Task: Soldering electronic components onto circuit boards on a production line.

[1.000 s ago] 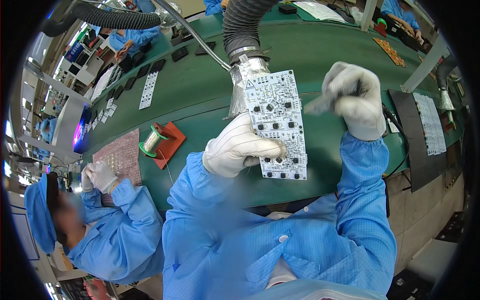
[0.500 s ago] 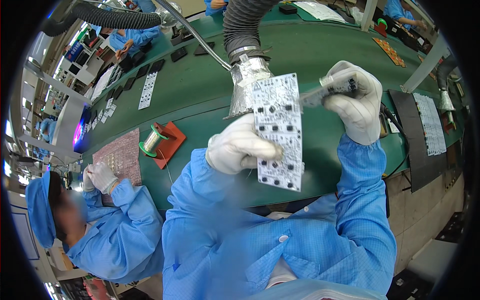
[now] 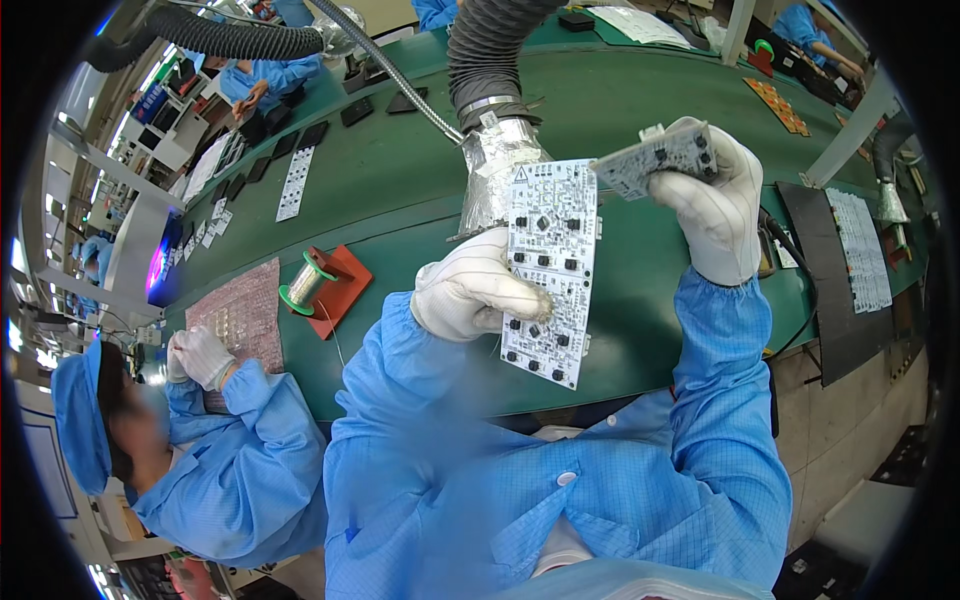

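My left hand, in a white glove, is closed on the left edge of a long white circuit board. The thumb lies across its face, which carries small black square parts and printed marks. To the right, my gloved right hand pinches a shorter white circuit board, held tilted with several black parts showing. This shorter board's left corner comes up to the long board's upper right edge; whether they touch I cannot tell. Both boards are held up above the green bench.
A solder wire spool sits on a red stand at the left. Behind the boards hangs a foil-wrapped fume duct. A co-worker sits at the left beside pink bubble wrap. More white boards lie on a dark mat at the right.
The shorter board in my right hand has turned so its face shows more, and it has risen slightly. The long board has tilted, its lower end shifting left.
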Motion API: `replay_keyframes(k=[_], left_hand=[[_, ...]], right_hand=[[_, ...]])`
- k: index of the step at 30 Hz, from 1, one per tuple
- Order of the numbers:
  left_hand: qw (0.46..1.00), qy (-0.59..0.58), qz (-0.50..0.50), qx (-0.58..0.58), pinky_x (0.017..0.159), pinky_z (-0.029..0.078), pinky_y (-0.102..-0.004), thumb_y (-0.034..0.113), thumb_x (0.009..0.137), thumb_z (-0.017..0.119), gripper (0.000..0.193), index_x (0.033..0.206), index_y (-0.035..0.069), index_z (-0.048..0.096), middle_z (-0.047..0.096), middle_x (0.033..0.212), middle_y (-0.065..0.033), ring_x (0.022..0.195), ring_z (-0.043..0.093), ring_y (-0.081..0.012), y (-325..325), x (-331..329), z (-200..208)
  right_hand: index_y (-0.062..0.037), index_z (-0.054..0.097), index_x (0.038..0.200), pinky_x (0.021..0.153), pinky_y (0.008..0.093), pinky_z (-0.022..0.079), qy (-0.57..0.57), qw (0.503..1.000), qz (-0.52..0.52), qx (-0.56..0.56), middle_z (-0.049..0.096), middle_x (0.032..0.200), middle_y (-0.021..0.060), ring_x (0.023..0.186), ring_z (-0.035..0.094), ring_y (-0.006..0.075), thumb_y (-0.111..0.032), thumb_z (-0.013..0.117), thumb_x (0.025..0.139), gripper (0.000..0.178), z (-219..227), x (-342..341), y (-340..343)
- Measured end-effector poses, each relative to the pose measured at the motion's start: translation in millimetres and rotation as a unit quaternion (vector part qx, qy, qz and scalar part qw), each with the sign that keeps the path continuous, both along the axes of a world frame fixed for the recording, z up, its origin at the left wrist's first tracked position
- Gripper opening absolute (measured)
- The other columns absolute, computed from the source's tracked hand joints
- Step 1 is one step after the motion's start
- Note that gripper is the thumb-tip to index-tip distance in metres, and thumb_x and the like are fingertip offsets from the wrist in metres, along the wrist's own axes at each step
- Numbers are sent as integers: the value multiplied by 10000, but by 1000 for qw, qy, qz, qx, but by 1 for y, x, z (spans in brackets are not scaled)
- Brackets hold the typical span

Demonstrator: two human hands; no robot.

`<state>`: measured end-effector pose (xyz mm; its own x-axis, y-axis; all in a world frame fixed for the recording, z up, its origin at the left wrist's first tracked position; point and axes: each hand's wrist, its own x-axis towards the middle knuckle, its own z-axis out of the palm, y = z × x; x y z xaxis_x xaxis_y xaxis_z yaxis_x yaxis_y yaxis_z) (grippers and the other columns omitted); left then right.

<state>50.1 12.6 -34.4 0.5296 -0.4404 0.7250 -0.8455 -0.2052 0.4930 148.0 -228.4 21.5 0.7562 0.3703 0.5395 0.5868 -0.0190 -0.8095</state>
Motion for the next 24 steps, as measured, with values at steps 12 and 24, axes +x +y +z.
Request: replay_keyframes(k=[12,24], left_hand=[[890,451,-53,-36,943,466,-335,68,712,773,521,1203,4,611,643,1161,-130,1064,606,-210,-10,-10,26],[879,385,117,-254,854,472,-425,42,700,683,315,1013,17,656,662,977,-155,904,620,-326,-27,-24,26]], right_hand=[[-15,705,891,576,240,480,-205,968,-142,-24,624,876,99,685,613,136,7,667,743,154,-9,11,-3],[20,670,1044,549,256,533,-390,890,-200,-127,637,1048,159,769,671,194,61,631,819,232,-7,2,-3]])
